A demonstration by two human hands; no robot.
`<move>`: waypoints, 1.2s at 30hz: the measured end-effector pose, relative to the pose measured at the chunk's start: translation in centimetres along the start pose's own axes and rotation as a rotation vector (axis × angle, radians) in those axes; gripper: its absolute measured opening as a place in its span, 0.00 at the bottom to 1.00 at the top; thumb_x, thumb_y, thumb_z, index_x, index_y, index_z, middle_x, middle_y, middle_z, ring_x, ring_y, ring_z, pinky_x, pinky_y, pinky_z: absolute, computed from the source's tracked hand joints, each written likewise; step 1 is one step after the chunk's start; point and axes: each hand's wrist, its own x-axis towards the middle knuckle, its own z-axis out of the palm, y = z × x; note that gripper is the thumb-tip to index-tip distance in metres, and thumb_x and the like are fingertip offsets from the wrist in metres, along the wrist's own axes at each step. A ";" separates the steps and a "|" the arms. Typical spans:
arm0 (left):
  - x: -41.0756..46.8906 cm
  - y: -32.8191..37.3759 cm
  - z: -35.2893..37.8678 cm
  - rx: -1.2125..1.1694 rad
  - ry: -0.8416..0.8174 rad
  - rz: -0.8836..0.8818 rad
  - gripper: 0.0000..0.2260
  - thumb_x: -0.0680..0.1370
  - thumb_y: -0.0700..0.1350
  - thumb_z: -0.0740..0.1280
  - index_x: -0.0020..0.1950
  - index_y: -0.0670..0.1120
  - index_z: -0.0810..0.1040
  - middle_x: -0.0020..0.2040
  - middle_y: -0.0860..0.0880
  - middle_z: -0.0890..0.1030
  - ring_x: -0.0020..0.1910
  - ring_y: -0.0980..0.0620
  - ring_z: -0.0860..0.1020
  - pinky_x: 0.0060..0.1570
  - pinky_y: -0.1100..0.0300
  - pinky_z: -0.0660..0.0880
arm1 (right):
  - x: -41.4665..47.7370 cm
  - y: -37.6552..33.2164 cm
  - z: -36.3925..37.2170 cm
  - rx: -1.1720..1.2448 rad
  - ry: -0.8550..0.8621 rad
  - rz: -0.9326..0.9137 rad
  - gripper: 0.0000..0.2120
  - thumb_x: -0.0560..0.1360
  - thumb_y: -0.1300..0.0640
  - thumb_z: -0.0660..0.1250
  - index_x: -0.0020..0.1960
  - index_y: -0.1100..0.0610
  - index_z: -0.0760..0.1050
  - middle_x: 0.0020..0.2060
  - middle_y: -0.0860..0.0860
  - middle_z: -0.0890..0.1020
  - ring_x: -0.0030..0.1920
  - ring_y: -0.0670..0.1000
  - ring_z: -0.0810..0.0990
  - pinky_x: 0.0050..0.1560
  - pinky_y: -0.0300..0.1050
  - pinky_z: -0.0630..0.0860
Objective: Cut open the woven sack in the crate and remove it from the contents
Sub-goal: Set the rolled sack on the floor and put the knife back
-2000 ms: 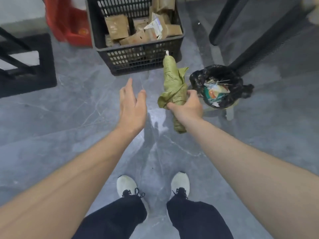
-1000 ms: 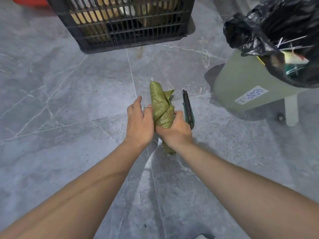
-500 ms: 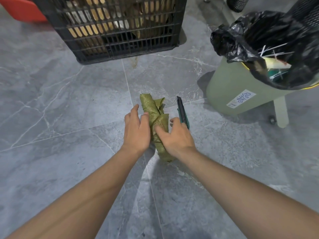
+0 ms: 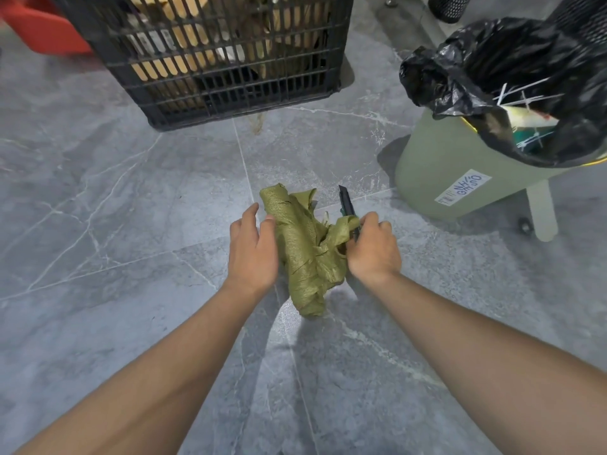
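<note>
- Red container [image 4: 39,31]: top left corner, only part in view, on the floor beside the crate.
- Floor [image 4: 98,208]: large grey tiles with white marble-like veining, thin grout lines, a glossy sheen; it fills most of the view.
- Black crate [image 4: 223,93]: slatted plastic, standing on the floor at top centre; brown cardboard packages [image 4: 170,65] show through its slats.
- Left hand [image 4: 253,254]: grip released, fingers spread, fingertips touching the left edge of the sack.
- Woven sack [image 4: 303,257]: olive-green, crumpled into a loose bundle, out of the crate and held above the floor between the two hands.
- Utility knife [image 4: 346,205]: dark body, pointing away from the person, just right of the sack.
- Right hand [image 4: 372,249]: grip clenched on a fold of the sack together with the knife handle.
- Waste bin [image 4: 460,169]: pale green, white label on its side, lined with a black bag [image 4: 460,67] holding scraps; at right, well apart from the crate.
</note>
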 end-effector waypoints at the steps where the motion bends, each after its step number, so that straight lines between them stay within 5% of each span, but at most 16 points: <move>1: 0.0 -0.2 0.0 0.003 -0.002 -0.001 0.24 0.86 0.54 0.52 0.83 0.51 0.60 0.80 0.46 0.63 0.78 0.50 0.62 0.67 0.58 0.56 | 0.3 0.1 0.1 -0.012 -0.001 0.002 0.14 0.78 0.60 0.65 0.62 0.56 0.68 0.55 0.57 0.73 0.53 0.60 0.76 0.48 0.57 0.78; 5: 0.4 -1.1 -0.1 0.019 0.003 -0.019 0.24 0.86 0.54 0.52 0.83 0.51 0.60 0.80 0.45 0.63 0.77 0.49 0.62 0.67 0.57 0.57 | 1.5 0.5 0.8 -0.041 -0.011 0.013 0.20 0.75 0.69 0.66 0.64 0.57 0.67 0.56 0.58 0.73 0.55 0.60 0.76 0.50 0.57 0.80; 19: 1.2 -1.6 0.0 0.021 -0.023 -0.053 0.24 0.86 0.53 0.52 0.83 0.51 0.60 0.80 0.45 0.64 0.78 0.50 0.62 0.67 0.59 0.56 | 2.2 1.1 0.3 0.012 -0.044 0.043 0.23 0.70 0.72 0.70 0.61 0.60 0.71 0.56 0.57 0.74 0.55 0.58 0.76 0.49 0.47 0.72; 24: 1.1 0.9 -1.4 0.000 -0.020 -0.041 0.24 0.86 0.54 0.51 0.83 0.52 0.59 0.80 0.47 0.62 0.78 0.50 0.62 0.67 0.59 0.56 | 2.0 -0.5 -2.2 0.147 -0.026 -0.004 0.12 0.79 0.61 0.67 0.58 0.60 0.66 0.40 0.53 0.75 0.37 0.50 0.73 0.31 0.45 0.64; 27: 0.8 2.8 -2.5 -0.008 -0.009 -0.013 0.24 0.86 0.54 0.52 0.83 0.51 0.60 0.80 0.46 0.63 0.78 0.50 0.62 0.68 0.59 0.56 | 1.8 -2.4 -4.3 0.252 -0.041 -0.020 0.15 0.80 0.52 0.68 0.57 0.59 0.66 0.42 0.53 0.78 0.40 0.54 0.78 0.30 0.46 0.66; 32: -0.1 6.4 -5.0 -0.014 0.009 0.004 0.24 0.86 0.54 0.52 0.82 0.52 0.60 0.80 0.46 0.62 0.78 0.49 0.62 0.67 0.59 0.56 | 0.8 -5.9 -8.0 0.316 -0.003 -0.045 0.16 0.79 0.51 0.68 0.57 0.60 0.66 0.42 0.53 0.76 0.41 0.55 0.78 0.34 0.47 0.71; 36: -1.8 10.2 -7.6 -0.001 0.020 0.019 0.24 0.86 0.54 0.52 0.82 0.52 0.60 0.80 0.47 0.63 0.78 0.49 0.62 0.70 0.56 0.57 | -1.6 -8.6 -11.9 0.352 0.007 -0.027 0.15 0.78 0.53 0.68 0.58 0.60 0.67 0.40 0.50 0.74 0.36 0.47 0.73 0.29 0.42 0.64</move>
